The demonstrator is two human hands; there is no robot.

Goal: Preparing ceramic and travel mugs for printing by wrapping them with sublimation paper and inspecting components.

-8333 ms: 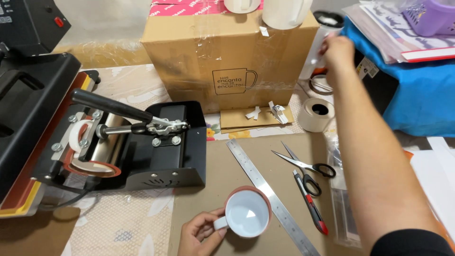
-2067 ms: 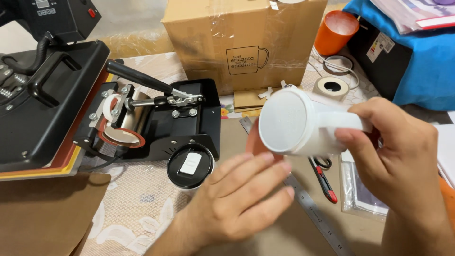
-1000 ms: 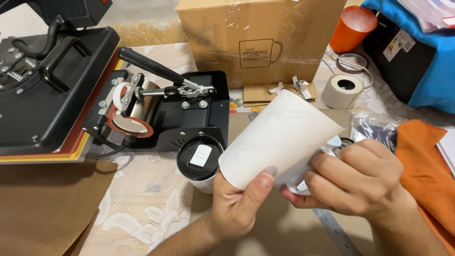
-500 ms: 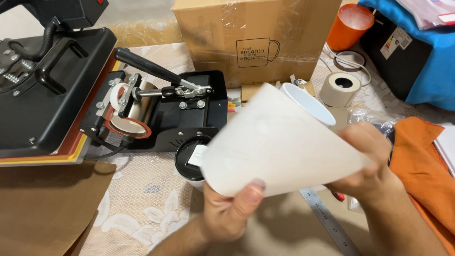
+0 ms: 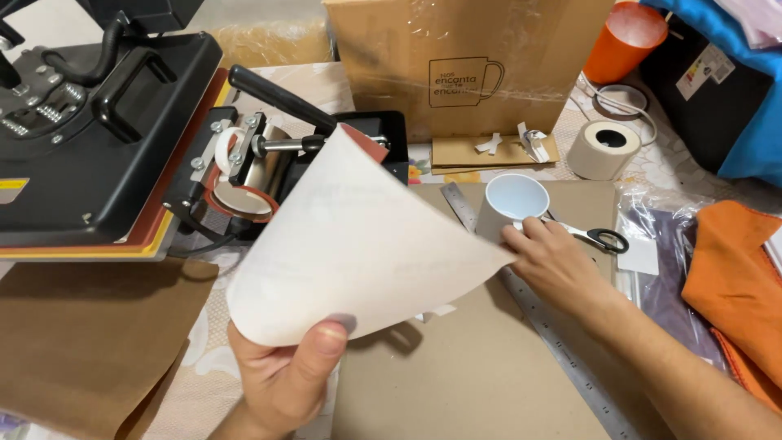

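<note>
The left hand [image 5: 281, 379], low in the frame left of centre, pinches the lower edge of a white paper sheet [image 5: 358, 244] between thumb and curled fingers and holds it up tilted, so that the sheet fills the middle of the frame and hides part of the black mug press [image 5: 244, 163] behind it. The right hand [image 5: 554, 261], right of centre, rests its fingers on the handle side of a white mug [image 5: 509, 204], which stands upright on the brown cardboard mat [image 5: 456, 375] on the table; the fingers are loosely bent around the mug's side and not closed tight. A steel ruler [image 5: 554, 342] runs diagonally under that hand, and black-handled scissors [image 5: 599, 239] lie just beside the mug. A cardboard box [image 5: 464, 65] stands at upper centre, a tape roll [image 5: 604, 149] to its right, and a large black heat press [image 5: 90, 122] sits upper left.
</note>
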